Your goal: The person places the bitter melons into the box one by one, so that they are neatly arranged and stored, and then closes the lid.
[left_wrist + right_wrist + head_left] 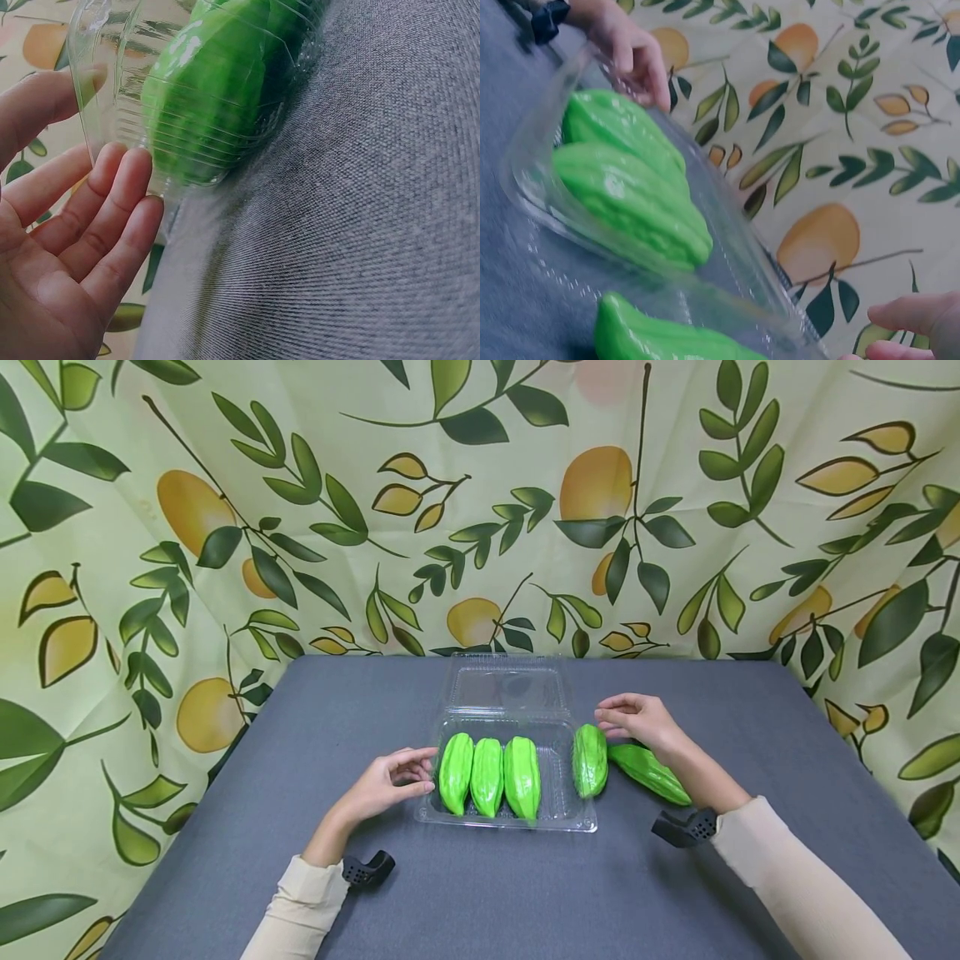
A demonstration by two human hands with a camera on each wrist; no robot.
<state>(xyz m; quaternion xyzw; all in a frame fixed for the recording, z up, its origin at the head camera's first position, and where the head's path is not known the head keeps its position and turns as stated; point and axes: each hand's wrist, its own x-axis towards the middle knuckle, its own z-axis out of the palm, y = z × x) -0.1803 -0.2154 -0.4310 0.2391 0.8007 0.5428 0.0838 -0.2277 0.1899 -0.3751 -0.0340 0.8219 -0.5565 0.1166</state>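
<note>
A clear plastic clamshell box [558,777] lies with its lid [510,689] folded back. Inside, toward the left, three green ridged gourds [487,777] stand side by side, lengthwise. A fourth gourd [591,762] is at the box's right wall, overlapping its rim in the head view. One more gourd [651,772] lies slanted on the table, partly below my right hand [641,722]. That hand hovers just beyond the fourth gourd's top, fingers loosely bent around nothing. My left hand [393,783] is at the box's left wall, its relaxed fingertips [139,169] right at the plastic.
A grey cloth-covered table [495,893] spreads under everything. Behind it and at both sides hangs a curtain [300,510] printed with leaves and orange fruit. A black strap device [367,868] is on my left wrist, and another [684,828] on my right.
</note>
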